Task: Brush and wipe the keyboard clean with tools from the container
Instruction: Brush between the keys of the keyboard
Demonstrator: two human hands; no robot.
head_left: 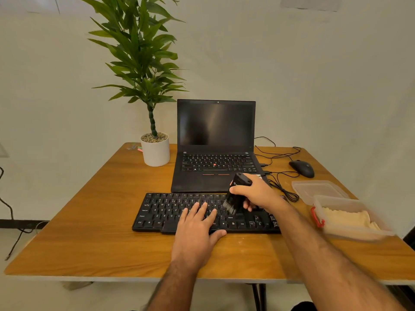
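Observation:
A black keyboard (161,212) lies across the middle of the wooden table (89,243). My left hand (197,230) rests flat on its middle keys with straight fingers and the thumb at the front edge. My right hand (253,191) grips a black brush (234,196), bristles down on the right part of the keys. A clear plastic container (350,230) stands at the right with a pale yellow cloth (345,218) inside.
An open black laptop (215,140) stands behind the keyboard, with a potted plant (155,149) to its left. A black mouse (302,168) and cables (283,187) lie at the back right. The container's clear lid (318,189) lies behind it.

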